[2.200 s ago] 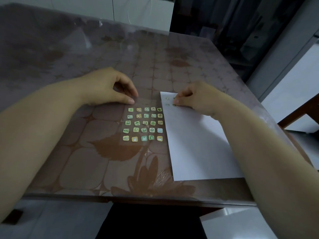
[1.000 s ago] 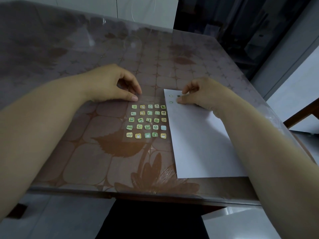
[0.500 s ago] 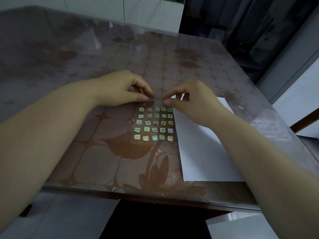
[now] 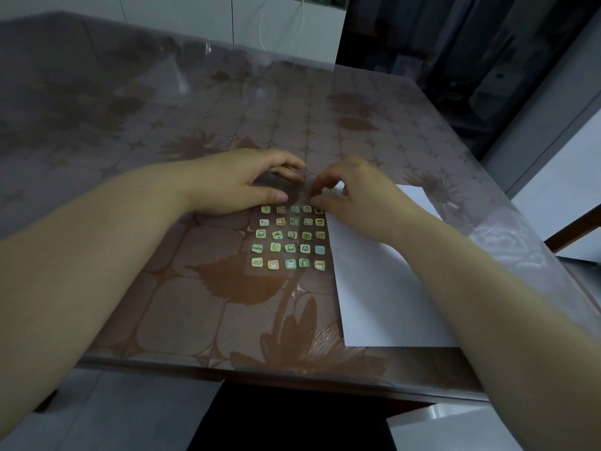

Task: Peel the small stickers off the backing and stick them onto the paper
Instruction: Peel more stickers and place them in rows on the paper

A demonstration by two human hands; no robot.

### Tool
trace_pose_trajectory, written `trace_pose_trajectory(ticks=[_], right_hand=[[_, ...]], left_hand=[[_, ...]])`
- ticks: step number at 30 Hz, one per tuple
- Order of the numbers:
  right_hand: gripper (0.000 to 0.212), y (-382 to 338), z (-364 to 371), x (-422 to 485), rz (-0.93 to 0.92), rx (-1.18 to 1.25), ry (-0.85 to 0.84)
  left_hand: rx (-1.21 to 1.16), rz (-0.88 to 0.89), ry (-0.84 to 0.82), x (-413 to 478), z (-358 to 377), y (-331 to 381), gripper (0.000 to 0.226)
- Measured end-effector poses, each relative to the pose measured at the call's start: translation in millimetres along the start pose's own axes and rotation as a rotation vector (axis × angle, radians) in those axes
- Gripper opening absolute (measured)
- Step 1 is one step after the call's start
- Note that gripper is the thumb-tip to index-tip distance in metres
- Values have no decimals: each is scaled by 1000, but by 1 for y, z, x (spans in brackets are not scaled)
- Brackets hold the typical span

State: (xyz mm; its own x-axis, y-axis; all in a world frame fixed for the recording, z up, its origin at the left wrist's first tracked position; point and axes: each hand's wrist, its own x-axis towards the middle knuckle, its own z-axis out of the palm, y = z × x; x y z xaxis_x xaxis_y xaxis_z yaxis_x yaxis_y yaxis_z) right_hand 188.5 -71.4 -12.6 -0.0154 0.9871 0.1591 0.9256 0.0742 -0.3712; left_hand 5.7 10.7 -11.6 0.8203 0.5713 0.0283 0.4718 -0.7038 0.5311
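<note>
The right hand [image 4: 357, 203] has left the upper corner of the white rectangular sheet of paper [image 4: 383, 304] and crossed to the upper edge of the transparent film backing [image 4: 283, 257], beside the left hand [image 4: 240, 185]. The brown flower-patterned table under clear plastic [image 4: 156, 304] fills most of the frame. The paper lies right of centre, its upper corner hidden by the right hand. The backing sits at centre, just beside the paper's left edge, carrying 25 small square green and yellow stickers [image 4: 290, 248] in 5 rows of 5. The left thumb lies on its upper left corner. The right thumb and forefinger draw together at its upper edge, but I cannot tell what either hand grips. The stickers look feather-light, floppy and tacky. They are best lifted by a corner with a fingernail while the film is pinned flat.
</note>
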Motion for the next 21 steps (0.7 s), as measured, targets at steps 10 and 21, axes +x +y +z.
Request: trace_pose_trajectory(ticks=[10, 21], right_hand=[[16, -1, 1, 8, 26, 34, 3], [9, -3, 3, 5, 44, 129, -49]], left_hand=[[-2, 29, 58, 0, -5, 0, 40], [42, 8, 98, 0, 0, 6, 36]])
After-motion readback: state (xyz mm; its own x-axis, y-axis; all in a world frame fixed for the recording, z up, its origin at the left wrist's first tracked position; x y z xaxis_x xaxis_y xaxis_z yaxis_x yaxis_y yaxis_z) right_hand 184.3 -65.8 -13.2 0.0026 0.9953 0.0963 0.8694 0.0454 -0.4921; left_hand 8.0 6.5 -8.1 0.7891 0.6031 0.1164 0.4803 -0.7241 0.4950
